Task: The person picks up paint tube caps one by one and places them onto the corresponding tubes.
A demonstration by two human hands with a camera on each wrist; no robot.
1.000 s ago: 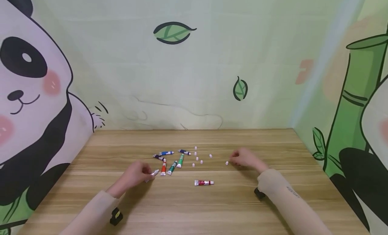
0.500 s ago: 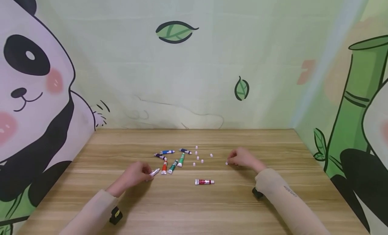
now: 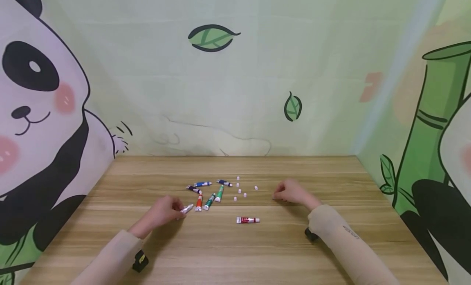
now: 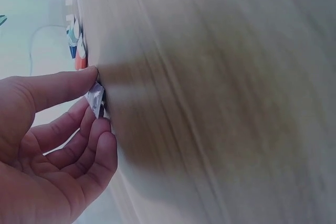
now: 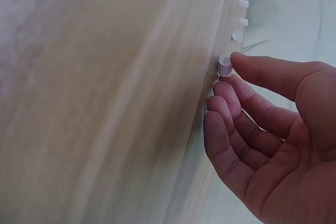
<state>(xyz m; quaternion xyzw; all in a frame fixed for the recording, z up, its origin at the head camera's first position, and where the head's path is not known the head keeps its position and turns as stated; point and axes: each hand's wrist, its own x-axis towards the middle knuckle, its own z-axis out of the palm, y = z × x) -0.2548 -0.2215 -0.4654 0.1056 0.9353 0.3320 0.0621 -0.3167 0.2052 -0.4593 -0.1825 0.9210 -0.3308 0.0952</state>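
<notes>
My left hand [image 3: 165,209] pinches a silvery-white paint tube [image 3: 187,209] between thumb and fingers, low over the table; in the left wrist view the tube's flat crimped end [image 4: 95,99] shows between the fingertips. On the right side, my right hand [image 3: 293,191] has thumb and index finger at a small white cap [image 5: 224,67], pinching it near the wood with its hollow end showing. The head view hides that cap behind the fingers. Just right of the left hand lie an orange-red tube [image 3: 199,202], a dark green tube [image 3: 209,202] and a light green tube [image 3: 219,193].
Farther back lie a blue tube [image 3: 202,184] and two dark tubes, one at the left [image 3: 193,189] and one at the right [image 3: 224,182]. Several white caps [image 3: 239,191] are scattered mid-table. Nearer the front is a crimson tube [image 3: 248,220]. A printed cloth wall [image 3: 235,93] closes the back.
The right hand has shifted slightly left onto the white cap that lay by its fingertips, and now pinches it. The left hand keeps its grip on the tube in about the same place.
</notes>
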